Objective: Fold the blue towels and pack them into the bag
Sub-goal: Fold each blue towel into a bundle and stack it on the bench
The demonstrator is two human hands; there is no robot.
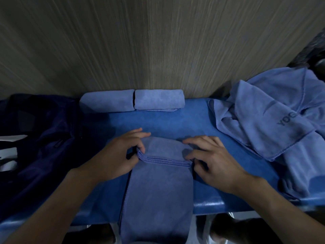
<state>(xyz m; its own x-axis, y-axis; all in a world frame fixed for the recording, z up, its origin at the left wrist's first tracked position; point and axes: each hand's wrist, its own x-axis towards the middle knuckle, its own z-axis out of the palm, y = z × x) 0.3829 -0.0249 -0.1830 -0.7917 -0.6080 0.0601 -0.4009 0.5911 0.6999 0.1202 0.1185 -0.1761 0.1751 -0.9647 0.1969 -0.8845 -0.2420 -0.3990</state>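
A long blue towel (158, 196) lies lengthwise on the blue bench (175, 120), its near end hanging over the front edge. Its far end is turned over into a thick fold (163, 152). My left hand (121, 155) pinches the left side of that fold, thumb under, fingers on top. My right hand (212, 157) pinches the right side the same way. Two rolled blue towels (107, 101) (159, 99) lie side by side against the wall. A dark navy bag (40, 138) sits at the left end of the bench.
A loose heap of blue towels (274, 117), one with dark lettering, covers the right end of the bench. A wood-grain wall (140, 41) rises directly behind. Below the front edge, metal legs and dark floor show.
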